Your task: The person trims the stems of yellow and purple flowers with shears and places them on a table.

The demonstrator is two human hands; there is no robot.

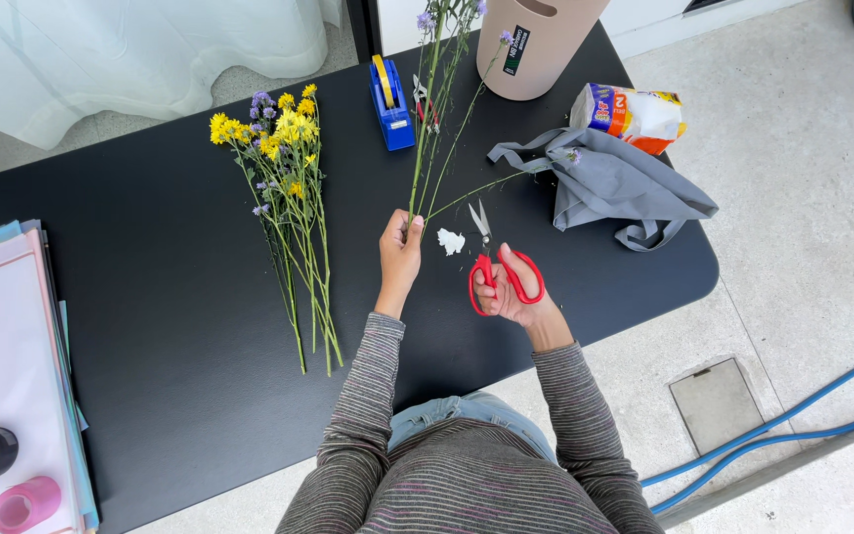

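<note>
My left hand [399, 247] grips the lower ends of a few long green stems with small purple flowers [434, 109] that reach toward the back of the black table [150, 257]. My right hand [508, 289] holds red-handled scissors [491, 265], fingers through the loops, blades slightly apart and pointing away from me just right of the stems. A small white scrap [451, 241] lies on the table between my hands.
A bunch of yellow and purple flowers [289, 198] lies left of my hands. A blue tape dispenser [390, 102], a beige container [536, 44], a grey cloth bag [617, 183] and a snack packet [635, 114] sit at the back. Coloured paper sheets [7, 376] with ribbon spools [2, 475] lie far left.
</note>
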